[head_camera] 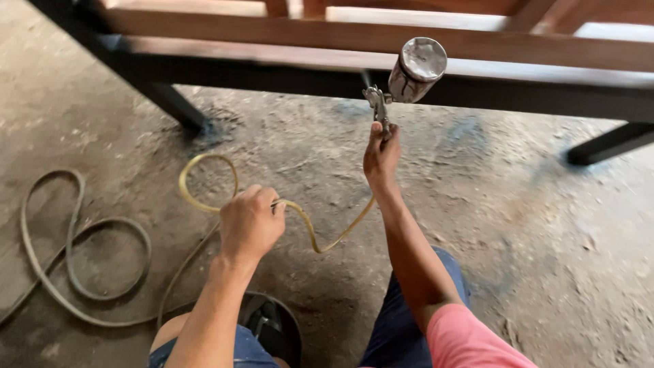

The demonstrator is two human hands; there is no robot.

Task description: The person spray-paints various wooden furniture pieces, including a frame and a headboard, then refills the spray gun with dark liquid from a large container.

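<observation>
Nearest the camera, at the bottom edge, a dark sandal (271,328) shows between the person's knees in blue shorts (402,327), with a pink sleeve (470,339) at the lower right.

Far to the left, a grey hose (75,255) lies in loose loops on the dusty concrete floor (545,232). Just right of it, a thin yellow air hose (204,178) curls up off the floor in an arc and runs into the left hand (251,223). That hand is curled into a closed fist around the yellow hose, thumb side up, holding it clear of the ground. From the fist the hose dips and rises again toward the right hand (380,158).

The right hand is raised at arm's length, its fingers wrapped tight around the grip of a metal spray gun (379,109). Whether a finger presses the trigger cannot be told. The gun's paint-streaked metal cup (417,68) tilts up and to the right, and its nozzle points at the dark lower rail of a wooden frame (272,68) that spans the top, standing on black legs (174,102).
</observation>
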